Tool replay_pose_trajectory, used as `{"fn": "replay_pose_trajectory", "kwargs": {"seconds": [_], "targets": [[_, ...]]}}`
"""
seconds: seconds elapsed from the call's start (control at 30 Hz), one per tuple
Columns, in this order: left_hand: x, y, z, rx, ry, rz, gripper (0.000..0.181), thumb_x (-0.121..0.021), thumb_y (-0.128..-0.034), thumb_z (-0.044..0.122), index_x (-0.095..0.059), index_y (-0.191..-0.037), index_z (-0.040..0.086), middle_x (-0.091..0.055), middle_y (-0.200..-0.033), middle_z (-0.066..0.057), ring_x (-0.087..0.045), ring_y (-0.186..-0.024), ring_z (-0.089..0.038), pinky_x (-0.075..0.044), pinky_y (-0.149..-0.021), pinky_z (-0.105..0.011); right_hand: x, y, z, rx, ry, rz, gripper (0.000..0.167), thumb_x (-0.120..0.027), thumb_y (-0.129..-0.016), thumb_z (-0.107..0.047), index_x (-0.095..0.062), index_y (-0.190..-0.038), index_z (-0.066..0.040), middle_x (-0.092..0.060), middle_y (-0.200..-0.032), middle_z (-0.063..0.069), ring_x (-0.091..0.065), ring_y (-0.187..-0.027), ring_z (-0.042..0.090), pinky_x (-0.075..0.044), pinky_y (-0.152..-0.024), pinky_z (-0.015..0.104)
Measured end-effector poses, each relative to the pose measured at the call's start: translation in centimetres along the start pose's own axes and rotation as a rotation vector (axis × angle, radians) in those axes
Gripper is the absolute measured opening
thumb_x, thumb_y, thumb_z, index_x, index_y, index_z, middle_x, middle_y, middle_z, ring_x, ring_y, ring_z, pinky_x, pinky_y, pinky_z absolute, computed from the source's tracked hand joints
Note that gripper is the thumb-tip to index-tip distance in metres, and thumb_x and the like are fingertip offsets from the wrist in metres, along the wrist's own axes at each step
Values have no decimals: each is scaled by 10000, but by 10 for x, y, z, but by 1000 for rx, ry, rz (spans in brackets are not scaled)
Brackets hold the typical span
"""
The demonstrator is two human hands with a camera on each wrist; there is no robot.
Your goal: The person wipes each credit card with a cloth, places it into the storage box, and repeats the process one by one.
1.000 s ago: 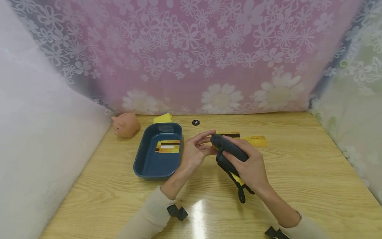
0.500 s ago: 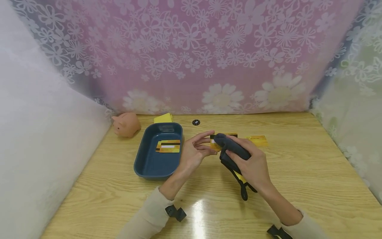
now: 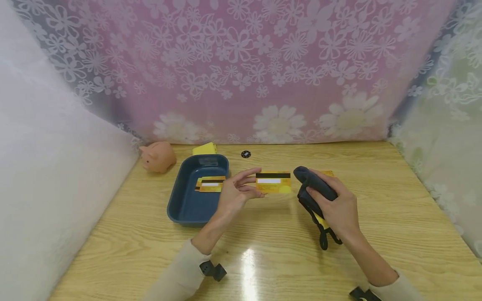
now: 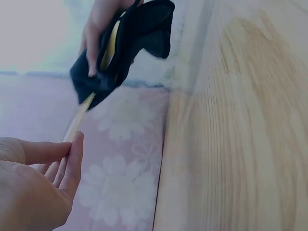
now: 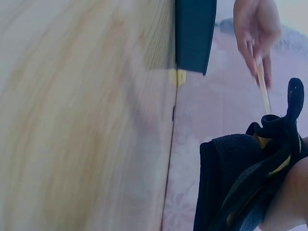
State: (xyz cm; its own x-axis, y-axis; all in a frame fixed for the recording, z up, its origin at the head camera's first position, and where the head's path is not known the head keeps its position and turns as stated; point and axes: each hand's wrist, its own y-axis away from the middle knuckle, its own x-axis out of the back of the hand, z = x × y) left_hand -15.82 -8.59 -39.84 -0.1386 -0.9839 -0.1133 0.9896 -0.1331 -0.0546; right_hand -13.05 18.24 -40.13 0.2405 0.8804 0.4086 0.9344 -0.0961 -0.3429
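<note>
My left hand (image 3: 233, 194) pinches a yellow bank card (image 3: 273, 182) by its left end, between thumb and fingers. Its black stripe and white strip face me in the head view, and it is held above the table. Just right of the card, my right hand (image 3: 340, 207) grips a folded dark cloth (image 3: 318, 190) with a black loop hanging down and yellow showing in its folds. A narrow gap separates card and cloth in the head view. In the left wrist view, the card (image 4: 79, 118) appears edge-on, its far end overlapping the cloth (image 4: 120, 53).
A blue tray (image 3: 172, 205) stands left of my hands, with yellow cards (image 3: 211, 185) overlapping inside. Behind my right hand another yellow card (image 3: 328, 172) lies partly hidden. A piggy bank (image 3: 158, 157), a yellow object (image 3: 204, 149) and a black poker chip (image 3: 246, 154) sit farther back.
My right hand has moved right with the cloth, baring the card's face that the cloth covered before. My left hand has shifted slightly left, still pinching the card.
</note>
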Motion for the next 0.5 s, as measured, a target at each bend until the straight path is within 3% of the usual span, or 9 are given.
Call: {"fn": "replay_pose_trajectory", "kwargs": {"seconds": [0.17,0.4,0.5], "targets": [[25,3,5,15,-39,63,608,-746,-839,-170,-701,-1366,130,-676,-1251,-166,-742,-818,-205,-636,-880,-424,16,-1,10,-56,3,-1,488,-782,-959,-299,-657,-1430,-329,-669,-1356,6,-605,-1093,-28,-552,-806,105],[71,7,16,0,-86,164,613,-716,-871,-174,-674,-1400,132,-706,-1242,-192,-754,-881,-253,-627,-903,-455,33,0,18,-100,-52,-7,522,-782,-959,-284,-635,-1460,-286,-627,-1427,-74,-611,-1093,-72,-577,-801,129],[92,8,18,7,-117,216,620,-726,-875,-160,-647,-1431,104,-692,-1285,-215,-756,-929,-249,-632,-892,-413,39,-1,20,-110,-62,-5,531,-783,-959,-274,-628,-1468,-277,-616,-1439,-80,-618,-1082,-76,-582,-797,135]]}}
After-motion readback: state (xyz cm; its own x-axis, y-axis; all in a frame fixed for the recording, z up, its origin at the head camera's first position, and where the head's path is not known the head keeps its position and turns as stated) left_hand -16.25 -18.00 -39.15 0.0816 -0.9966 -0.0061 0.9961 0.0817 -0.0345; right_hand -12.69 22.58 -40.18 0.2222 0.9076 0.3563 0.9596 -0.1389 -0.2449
